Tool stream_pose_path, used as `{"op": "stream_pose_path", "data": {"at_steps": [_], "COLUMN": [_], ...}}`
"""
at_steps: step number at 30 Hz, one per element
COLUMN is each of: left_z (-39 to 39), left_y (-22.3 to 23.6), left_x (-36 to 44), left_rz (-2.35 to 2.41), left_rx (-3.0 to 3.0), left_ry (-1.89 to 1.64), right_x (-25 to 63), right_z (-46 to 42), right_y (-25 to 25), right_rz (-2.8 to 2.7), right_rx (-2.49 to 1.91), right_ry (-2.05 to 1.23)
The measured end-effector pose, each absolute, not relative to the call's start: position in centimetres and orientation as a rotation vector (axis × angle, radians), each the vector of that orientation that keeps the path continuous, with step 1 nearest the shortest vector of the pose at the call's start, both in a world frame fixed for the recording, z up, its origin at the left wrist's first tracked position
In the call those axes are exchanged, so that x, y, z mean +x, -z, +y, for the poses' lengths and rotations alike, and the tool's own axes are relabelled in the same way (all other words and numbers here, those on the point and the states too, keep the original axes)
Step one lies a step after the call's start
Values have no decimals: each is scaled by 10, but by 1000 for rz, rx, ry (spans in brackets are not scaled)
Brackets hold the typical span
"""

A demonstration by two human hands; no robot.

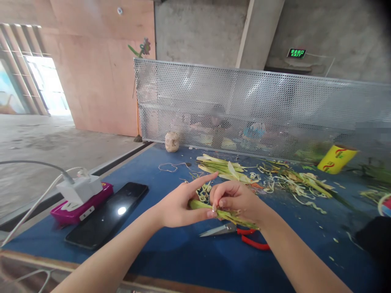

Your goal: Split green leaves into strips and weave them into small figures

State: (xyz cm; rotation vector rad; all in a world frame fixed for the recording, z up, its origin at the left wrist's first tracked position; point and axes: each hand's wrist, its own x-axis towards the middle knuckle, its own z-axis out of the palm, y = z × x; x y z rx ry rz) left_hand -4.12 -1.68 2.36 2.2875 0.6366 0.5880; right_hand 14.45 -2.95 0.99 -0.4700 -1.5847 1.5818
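Both hands meet above the blue table (183, 260) around a bundle of green plant stalks (201, 204). My left hand (180, 205) grips one end of the bundle, thumb pressed along it and index finger stretched out. My right hand (236, 199) is curled over the other part, fingertips pinching at the stalks. Red-handled scissors (238, 234) lie on the table just below my right hand.
A pile of stalks and curly peelings (275, 175) lies behind the hands. A black phone (108, 213), a pink box (76, 209) and a white charger (80, 188) sit at the left. A perforated metal screen (259, 110), a twine ball (172, 141) and a yellow roll (336, 158) stand behind.
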Motion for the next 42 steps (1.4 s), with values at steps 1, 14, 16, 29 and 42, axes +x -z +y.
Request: {"op": "stream_pose_path", "data": {"at_steps": [1, 14, 16, 29, 42], "left_z": [-17, -14, -14, -14, -17], "left_y": [-23, -23, -23, -22, -20], "left_x": [-41, -41, -41, -41, -39], "left_rz": [627, 520, 526, 579, 542], "left_rx": [2264, 2086, 2091, 2112, 2072], "left_ry": [-584, -553, -553, -542, -531], "right_x": [145, 150, 149, 151, 156], "right_z": [-30, -28, -28, -31, -35], "right_y": [-10, -15, -13, -15, -19], "right_rz": [-1588, -1728, -1690, -1713, -1764], "right_rx": [-455, -338, -311, -373, -481], "right_ry": [-1584, -1547, -1602, -1645, -1804]}}
